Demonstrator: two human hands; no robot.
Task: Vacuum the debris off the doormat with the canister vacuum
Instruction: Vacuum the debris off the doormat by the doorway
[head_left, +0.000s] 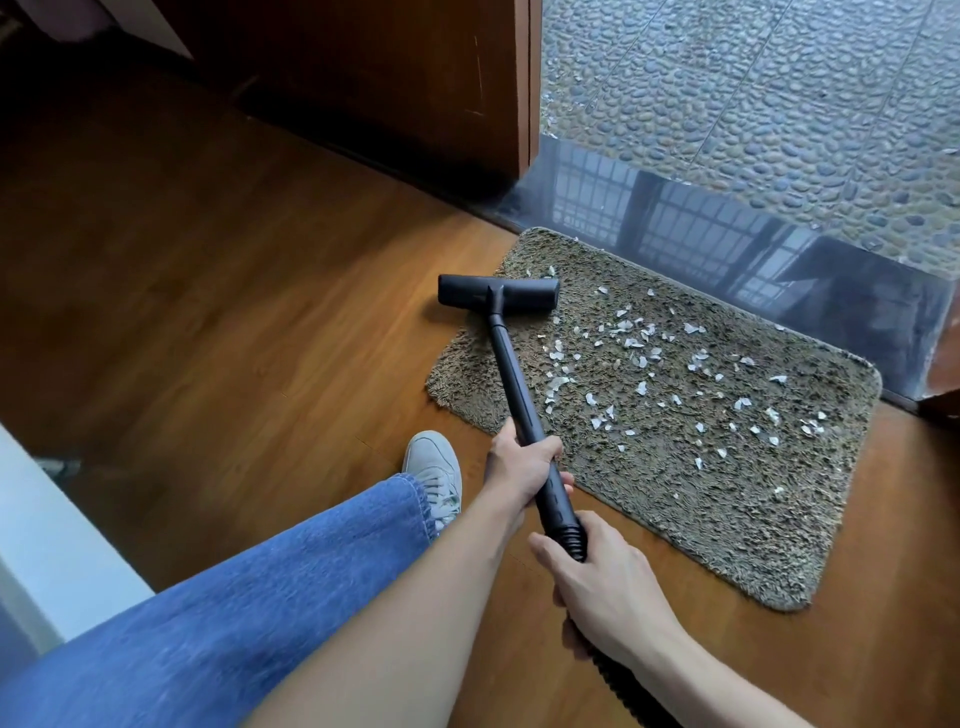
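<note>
A person is sitting low over a wooden floor (234, 312), looking down at a shaggy brown doormat (727, 519) that is lying against a dark glossy threshold (779, 260). Both hands are holding a black vacuum wand (511, 374). The left hand (519, 465) is gripping the wand partway up, fingers wrapped fully round it. The right hand (608, 582) is sitting closer to the body, fingers curled round the ribbed hose (574, 540) where it is joining the wand. The wand's long axis is running away from the hands, forward and slightly left, ending in a wide black floor head (498, 296). The head is resting across the mat's far left corner, its left end hanging over bare wood. Pale, flaky debris (639, 358) is lying scattered over the middle and right of the mat, almost all of it to the right of the wand. The left hand is nearer the head, so it is probably steering; the coming sweep is likely calling for the head to swing right, across the flakes. The canister itself is not showing. A blue-jeaned leg (260, 597) and grey shoe (434, 467) are resting left of the mat.
</note>
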